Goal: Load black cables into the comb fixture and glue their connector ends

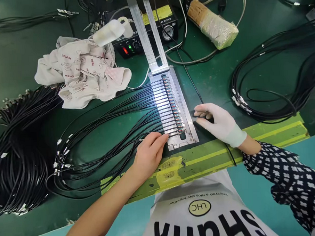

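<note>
A metal fixture plate lies on the bench, with a row of black cables laid across it side by side. Their small stripped ends with coloured wires line up over the slot. My bare left hand is at the plate's lower left corner, thumb and fingertips pinched on the nearest black cable. Right of the plate, my right hand wears a white glove. Its fingers are curled round a thin black cord, which trails out below the palm over the bench edge. The cord's end is partly hidden by the fingers.
Behind the plate stands a black control box with a gauge, under a slotted metal bracket. A crumpled cloth lies left, near a big cable bundle. Coiled cables and a wrapped block are right.
</note>
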The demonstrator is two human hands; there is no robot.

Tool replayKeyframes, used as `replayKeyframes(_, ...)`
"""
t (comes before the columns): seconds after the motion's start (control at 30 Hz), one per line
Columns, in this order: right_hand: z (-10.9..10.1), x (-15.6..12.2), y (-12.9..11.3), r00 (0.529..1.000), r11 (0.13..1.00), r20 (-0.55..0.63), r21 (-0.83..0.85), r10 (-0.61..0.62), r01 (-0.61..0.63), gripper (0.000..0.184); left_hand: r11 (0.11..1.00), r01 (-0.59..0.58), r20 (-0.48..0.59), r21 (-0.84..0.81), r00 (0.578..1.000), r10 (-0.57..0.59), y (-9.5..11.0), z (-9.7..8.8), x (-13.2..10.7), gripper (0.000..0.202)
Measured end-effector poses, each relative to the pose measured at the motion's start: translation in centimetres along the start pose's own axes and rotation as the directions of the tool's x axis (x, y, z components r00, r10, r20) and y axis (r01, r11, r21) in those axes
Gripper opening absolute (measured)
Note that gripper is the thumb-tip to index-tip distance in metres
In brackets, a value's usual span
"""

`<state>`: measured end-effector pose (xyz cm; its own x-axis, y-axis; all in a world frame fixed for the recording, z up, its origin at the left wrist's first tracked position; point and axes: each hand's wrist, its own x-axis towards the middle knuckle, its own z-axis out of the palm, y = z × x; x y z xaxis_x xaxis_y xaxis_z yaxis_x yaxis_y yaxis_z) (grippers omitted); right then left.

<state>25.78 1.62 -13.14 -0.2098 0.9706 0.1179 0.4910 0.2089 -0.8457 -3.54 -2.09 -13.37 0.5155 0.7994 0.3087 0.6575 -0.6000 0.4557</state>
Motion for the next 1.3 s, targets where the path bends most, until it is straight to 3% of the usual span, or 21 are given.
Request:
replayKeyframes(0.13,0.2,0.3,1.0,1.0,1.0,-0.004,-0.02,0.004,-0.004,0.03,1.0,-0.016,0.071,0.003,0.997,0.016,-0.6,-0.3,0.1,0.031)
replayKeyframes(0.4,0.2,0.6,0.7,1.0,0.997,0.014,-0.077,0.013,-0.012,0.028,0.995,-0.101,0.102,0.02,0.99,0.099,-0.8,-0.6,1.3,0.039)
replayKeyframes(0.67,0.0,0.7,0.6,0.999,0.995,0.04,-0.097,0.008,-0.004,0.027,0.917,-0.354,0.257,0.185,0.918,0.302,-0.9,-1.6,2.9,0.034)
replayKeyframes(0.87,-0.1,0.8,0.6,0.998,0.994,0.061,-0.112,0.016,-0.009,0.025,0.971,-0.238,0.211,0.038,0.951,0.225,-0.8,-1.2,2.4,0.032)
replayKeyframes(1.03,-0.1,0.9,0.7,0.998,0.993,0.066,-0.114,0.022,-0.014,0.023,0.968,-0.137,0.175,0.21,0.979,0.101,-0.2,-1.2,0.4,0.042)
replayKeyframes(1.17,0.0,0.9,0.8,0.998,0.994,0.061,-0.113,0.011,-0.004,0.023,0.952,-0.199,0.22,0.231,0.964,0.148,0.0,-1.1,0.1,0.045)
replayKeyframes(1.3,0.2,0.9,1.2,0.999,0.996,0.039,-0.094,0.002,0.002,0.021,0.943,-0.271,0.242,0.192,0.945,0.222,0.2,-0.6,1.8,0.036)
